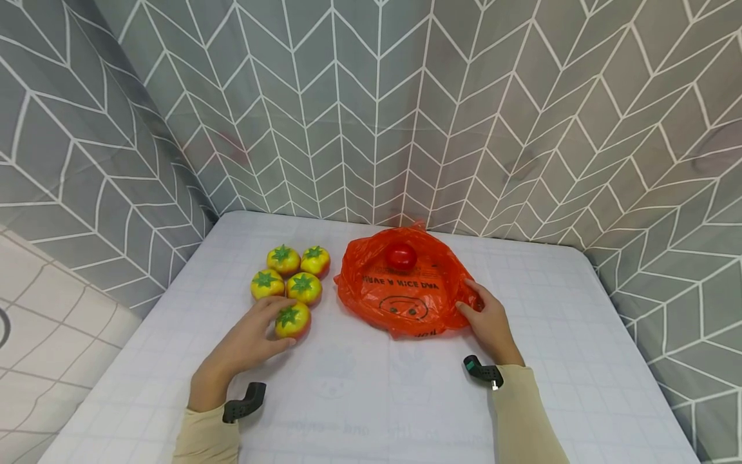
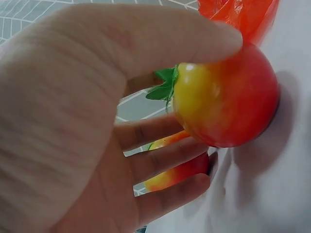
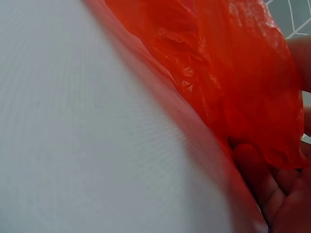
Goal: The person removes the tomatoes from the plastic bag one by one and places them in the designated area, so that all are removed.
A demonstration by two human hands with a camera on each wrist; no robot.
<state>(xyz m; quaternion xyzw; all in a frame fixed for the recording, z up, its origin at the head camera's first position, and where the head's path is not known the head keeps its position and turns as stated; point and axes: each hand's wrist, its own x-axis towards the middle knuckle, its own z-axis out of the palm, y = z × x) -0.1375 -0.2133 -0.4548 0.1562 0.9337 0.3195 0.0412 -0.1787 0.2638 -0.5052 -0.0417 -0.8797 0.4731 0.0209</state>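
Observation:
My left hand (image 1: 251,338) is around the nearest of several yellow-and-red tomatoes with green star-shaped tops. Thumb and fingers lie on opposite sides of this tomato (image 2: 228,97), which sits on the white table; the other fingers spread out behind it. A red plastic bag (image 1: 371,303) lies with its mouth spread wide, printing visible inside. At its right edge my right hand (image 1: 489,322) grips the bag's rim between thumb and fingers. The right wrist view shows the thin red film (image 3: 262,97) over the fingers. One red tomato (image 1: 401,256) rests inside the bag, toward the back.
Behind my left hand, more tomatoes (image 1: 304,288) stand close together, left of the bag. The white table (image 1: 371,399) reaches back to a grey curtain (image 1: 394,116) with white zigzag lines. Small black cameras (image 1: 246,403) sit at both wrists.

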